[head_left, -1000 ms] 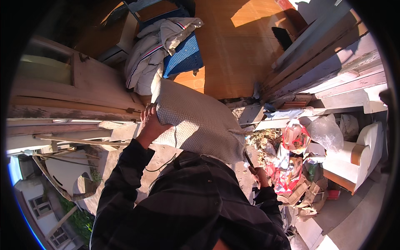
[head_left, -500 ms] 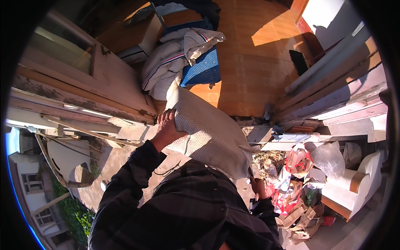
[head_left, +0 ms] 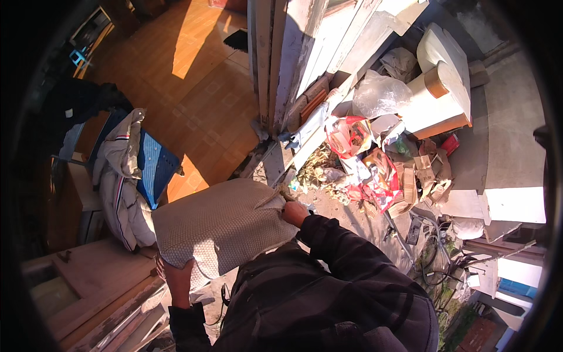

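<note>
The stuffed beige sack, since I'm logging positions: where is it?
In the head view, the sack lies left of centre, between the left hand and right hand, beside the pale padded cloth.

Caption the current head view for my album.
Left hand against a pale, textured, pillow-like bundle, right hand at its gathered end, with an orange floor beyond.

A cream padded cloth (head_left: 120, 176) with a striped band lay over a blue seat (head_left: 155, 167) at the left, on a floor of orange-brown tiles (head_left: 205, 111) crossed by sunlight. A worn door frame (head_left: 287, 64) rose at the upper middle. To its right, a clear plastic bag (head_left: 381, 94) rested against a white armchair (head_left: 440, 97) with a wooden armrest. Below them were red-and-white bags (head_left: 384, 179), torn cardboard (head_left: 425, 170) and dry scraps (head_left: 319, 164). Dark cables (head_left: 434, 252) tangled at the lower right, and a wooden door (head_left: 99, 270) stood at the lower left.
</note>
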A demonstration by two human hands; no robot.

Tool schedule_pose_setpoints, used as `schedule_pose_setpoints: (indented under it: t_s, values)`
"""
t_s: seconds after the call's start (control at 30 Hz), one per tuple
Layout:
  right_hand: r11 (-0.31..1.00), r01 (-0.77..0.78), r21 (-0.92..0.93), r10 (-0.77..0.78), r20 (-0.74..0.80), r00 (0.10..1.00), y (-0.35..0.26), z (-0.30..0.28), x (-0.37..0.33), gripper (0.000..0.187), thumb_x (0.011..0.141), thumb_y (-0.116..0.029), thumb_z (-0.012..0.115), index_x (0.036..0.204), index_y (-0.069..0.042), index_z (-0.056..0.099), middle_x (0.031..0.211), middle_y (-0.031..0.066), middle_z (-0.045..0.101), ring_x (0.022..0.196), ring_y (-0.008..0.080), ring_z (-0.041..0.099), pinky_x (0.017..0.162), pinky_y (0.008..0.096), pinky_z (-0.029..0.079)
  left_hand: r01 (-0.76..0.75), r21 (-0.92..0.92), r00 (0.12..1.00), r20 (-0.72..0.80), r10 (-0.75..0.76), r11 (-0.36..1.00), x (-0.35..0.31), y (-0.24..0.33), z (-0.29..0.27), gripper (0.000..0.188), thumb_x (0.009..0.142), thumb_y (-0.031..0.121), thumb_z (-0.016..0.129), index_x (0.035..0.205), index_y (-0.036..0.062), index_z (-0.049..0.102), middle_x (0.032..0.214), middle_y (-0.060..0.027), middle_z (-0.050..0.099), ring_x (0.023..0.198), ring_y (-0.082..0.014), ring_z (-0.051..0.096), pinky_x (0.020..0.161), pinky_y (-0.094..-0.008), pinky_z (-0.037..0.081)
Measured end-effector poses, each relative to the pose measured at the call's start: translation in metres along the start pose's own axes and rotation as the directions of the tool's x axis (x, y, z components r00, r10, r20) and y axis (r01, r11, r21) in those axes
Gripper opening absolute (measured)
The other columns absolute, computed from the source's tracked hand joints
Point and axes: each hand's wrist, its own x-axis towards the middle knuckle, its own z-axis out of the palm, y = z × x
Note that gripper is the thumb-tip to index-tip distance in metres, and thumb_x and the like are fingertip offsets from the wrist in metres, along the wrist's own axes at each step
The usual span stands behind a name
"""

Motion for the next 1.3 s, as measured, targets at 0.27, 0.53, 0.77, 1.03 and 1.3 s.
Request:
schedule_pose_setpoints:
  t_s: [0.27, 0.53, 0.77, 1.03, 1.3]
  values:
    - [0.993, 0.085, 0.082, -0.095, 0.12, 0.988, 0.01, -0.018, -0.004, 0.025, 0.085, -0.021, 0.048, 0.097, -0.006, 0.063, 0.095, 0.0218, 0.066, 0.089, 0.0422, 0.063, 0.075, 0.0503, 0.051, -0.039, 0.008, 0.999, -0.01, 0.039, 0.999, 0.002, -0.019, 0.004, 0.107, 0.052, 0.034, 0.086, 0.138, -0.0009, 0.032, 0.136, -0.0264, 0.04, 0.128, -0.0439, 0.037, 0.107, -0.0519, 0.028]
    - [1.0, 0.025, 0.004, -0.026, 0.096, 0.995, -0.005, 0.011, -0.001, 0.02, 0.08, -0.018, 0.056, 0.081, -0.004, 0.069, 0.084, 0.0196, 0.068, 0.082, 0.0366, 0.067, 0.075, 0.0476, 0.052, -0.128, 0.032, 0.99, -0.049, 0.13, 0.991, 0.004, -0.013, 0.017, 0.11, 0.051, 0.03, 0.087, 0.139, -0.0009, 0.029, 0.138, -0.0236, 0.039, 0.131, -0.0418, 0.033, 0.11, -0.0519, 0.023]
    - [0.967, 0.246, -0.061, -0.239, 0.105, 0.965, 0.023, -0.05, 0.003, 0.016, 0.075, -0.015, 0.06, 0.086, -0.009, 0.071, 0.084, 0.016, 0.069, 0.081, 0.0345, 0.068, 0.072, 0.0466, 0.053, -0.087, 0.104, 0.991, -0.091, 0.097, 0.991, 0.005, 0.008, 0.019, 0.109, 0.05, 0.034, 0.087, 0.137, -0.0018, 0.032, 0.131, -0.0236, 0.044, 0.125, -0.0435, 0.037, 0.108, -0.0535, 0.025]
    - [0.951, 0.272, -0.148, -0.27, 0.03, 0.962, 0.038, -0.128, -0.057, 0.015, 0.071, -0.014, 0.062, 0.083, -0.009, 0.071, 0.078, 0.0159, 0.068, 0.077, 0.0365, 0.066, 0.066, 0.0468, 0.053, -0.032, 0.096, 0.995, -0.091, 0.041, 0.995, 0.0, 0.045, 0.014, 0.101, 0.053, 0.034, 0.086, 0.135, -0.0005, 0.038, 0.125, -0.0198, 0.049, 0.123, -0.0386, 0.042, 0.107, -0.0499, 0.029]
    - [0.925, 0.363, 0.115, -0.369, 0.036, 0.929, 0.097, -0.162, -0.092, 0.03, 0.082, -0.026, 0.055, 0.1, -0.008, 0.07, 0.09, 0.0183, 0.068, 0.084, 0.0377, 0.065, 0.073, 0.0449, 0.05, -0.077, 0.136, 0.984, -0.15, 0.097, 0.988, 0.002, 0.023, 0.025, 0.101, 0.056, 0.036, 0.085, 0.137, 0.0005, 0.036, 0.126, -0.0189, 0.048, 0.124, -0.0387, 0.041, 0.108, -0.0509, 0.028]
